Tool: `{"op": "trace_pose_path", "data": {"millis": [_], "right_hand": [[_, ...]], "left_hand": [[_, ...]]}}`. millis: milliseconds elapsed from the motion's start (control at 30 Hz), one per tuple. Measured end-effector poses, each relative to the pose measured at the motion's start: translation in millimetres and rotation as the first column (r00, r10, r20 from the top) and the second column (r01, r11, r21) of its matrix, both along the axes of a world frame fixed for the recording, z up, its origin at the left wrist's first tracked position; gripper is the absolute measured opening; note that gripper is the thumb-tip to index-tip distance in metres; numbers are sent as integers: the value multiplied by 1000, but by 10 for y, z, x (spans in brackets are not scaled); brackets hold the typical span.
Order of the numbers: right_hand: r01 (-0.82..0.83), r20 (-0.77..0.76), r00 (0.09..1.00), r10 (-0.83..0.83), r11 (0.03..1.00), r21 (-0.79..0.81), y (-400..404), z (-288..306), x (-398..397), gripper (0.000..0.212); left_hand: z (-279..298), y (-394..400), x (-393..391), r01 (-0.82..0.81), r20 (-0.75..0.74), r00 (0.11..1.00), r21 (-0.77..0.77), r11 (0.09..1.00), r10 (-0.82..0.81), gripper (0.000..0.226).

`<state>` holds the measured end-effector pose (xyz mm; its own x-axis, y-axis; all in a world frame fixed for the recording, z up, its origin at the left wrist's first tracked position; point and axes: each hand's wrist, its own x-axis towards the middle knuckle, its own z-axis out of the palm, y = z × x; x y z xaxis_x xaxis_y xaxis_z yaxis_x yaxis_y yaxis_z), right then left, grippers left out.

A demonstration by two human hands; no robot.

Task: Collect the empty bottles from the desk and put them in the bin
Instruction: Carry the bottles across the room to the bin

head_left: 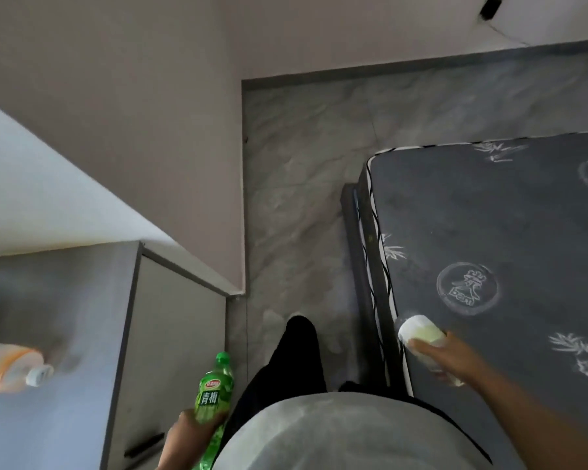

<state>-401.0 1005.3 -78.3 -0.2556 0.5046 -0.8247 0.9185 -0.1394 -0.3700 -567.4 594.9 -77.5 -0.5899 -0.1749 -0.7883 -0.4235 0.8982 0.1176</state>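
My left hand (187, 432) grips a green plastic bottle (214, 391) with a green cap, held upright low beside my leg. Over the mattress edge, my right hand (452, 356) grips a pale bottle (421, 332) with a whitish end pointing away from me. A third bottle (12, 366), orange-labelled with a white cap, lies blurred on its side on the desk top (58, 300) at the far left. No bin is in view.
A grey cabinet front (170, 351) with a dark handle stands under the desk on my left. A dark patterned mattress (489, 249) on its frame fills the right. A strip of marbled floor (302, 198) runs ahead between them to a wall.
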Motion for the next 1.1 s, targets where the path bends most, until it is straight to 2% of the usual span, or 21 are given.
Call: {"op": "trace_pose_path", "data": {"millis": [100, 233, 367, 467, 567, 667, 833, 1000, 1100], "right_hand": [[10, 46, 999, -11, 999, 32, 153, 4, -370, 52], [150, 124, 981, -151, 989, 17, 356, 23, -663, 62], [206, 120, 971, -208, 978, 32, 641, 89, -943, 52], [181, 100, 978, -184, 983, 40, 992, 40, -1233, 39], [203, 122, 972, -203, 979, 16, 1459, -31, -1623, 54], [200, 106, 974, -199, 980, 2, 1940, 4, -2162, 52], [181, 10, 983, -181, 983, 11, 2637, 97, -3094, 49], [180, -20, 984, -179, 984, 13, 3075, 83, -3901, 48], [205, 8, 979, -205, 979, 3, 3232, 15, -4273, 43]], "left_hand": [[4, 319, -623, 14, -18, 1000, 24, 1000, -14, 64], [76, 910, -1500, 149, -52, 988, 42, 988, -146, 67], [121, 1579, -2327, 241, -105, 968, 107, 965, -230, 59], [73, 2053, -2853, 235, -129, 968, 154, 960, -216, 58], [2, 2431, -3244, 210, -135, 972, 147, 967, -191, 58], [7, 2696, -3447, 162, -113, 982, 90, 983, -151, 57], [87, 2868, -3762, 129, -36, 991, -20, 991, -130, 58], [72, 3191, -4343, 77, 73, 994, 13, 997, -78, 55], [55, 3537, -4857, 72, 79, 994, -7, 997, -71, 66]]}}
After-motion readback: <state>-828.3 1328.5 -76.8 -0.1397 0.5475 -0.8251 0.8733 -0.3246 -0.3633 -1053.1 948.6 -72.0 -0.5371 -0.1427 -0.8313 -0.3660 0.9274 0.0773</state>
